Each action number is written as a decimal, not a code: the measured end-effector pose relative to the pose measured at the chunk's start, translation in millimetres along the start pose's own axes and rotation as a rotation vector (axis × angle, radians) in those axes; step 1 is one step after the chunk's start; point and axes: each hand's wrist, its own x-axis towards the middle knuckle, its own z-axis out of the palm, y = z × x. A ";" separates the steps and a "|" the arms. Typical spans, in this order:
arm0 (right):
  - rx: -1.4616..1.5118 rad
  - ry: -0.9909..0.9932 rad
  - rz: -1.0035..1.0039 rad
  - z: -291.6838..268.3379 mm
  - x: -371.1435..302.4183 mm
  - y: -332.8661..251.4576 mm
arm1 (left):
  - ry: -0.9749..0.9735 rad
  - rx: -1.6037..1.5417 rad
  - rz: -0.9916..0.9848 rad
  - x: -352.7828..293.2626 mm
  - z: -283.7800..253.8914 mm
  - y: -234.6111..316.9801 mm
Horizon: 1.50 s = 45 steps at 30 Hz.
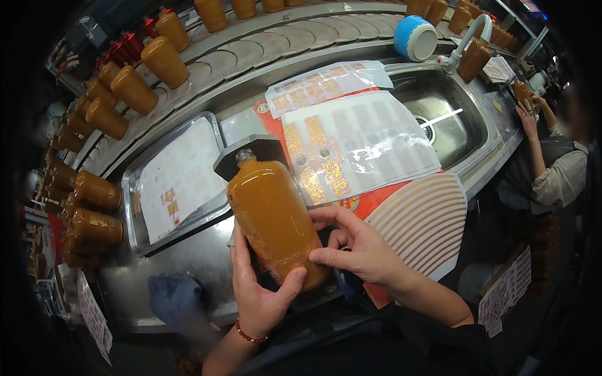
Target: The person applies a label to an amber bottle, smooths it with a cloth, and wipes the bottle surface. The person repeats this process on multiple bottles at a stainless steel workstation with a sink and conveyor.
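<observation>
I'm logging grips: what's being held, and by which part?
A brown bottle, by its lower part: the left hand along its left side, the right hand touching its right.

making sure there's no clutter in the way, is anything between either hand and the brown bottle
Nothing visible: the left hand holds the brown bottle near its base, and the right hand appears to touch its right side.

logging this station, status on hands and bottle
Left hand, right hand both on brown bottle, lower end. Neck points upper left. Nothing visibly blocking either hand.
</observation>
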 end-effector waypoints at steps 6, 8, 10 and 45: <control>0.044 0.032 -0.007 -12.8 2.7 9.4 | -0.009 0.004 0.001 -0.2 1.4 -5.4; 0.080 0.102 0.010 -23.0 1.7 7.8 | -0.024 0.021 0.019 -0.8 -0.5 -8.1; 0.101 0.205 0.061 -33.1 1.6 -5.4 | -0.042 0.047 0.051 -1.7 -4.1 -10.1; 0.037 -0.019 0.123 -19.7 11.0 15.9 | -0.009 0.038 0.035 -1.3 4.1 -13.0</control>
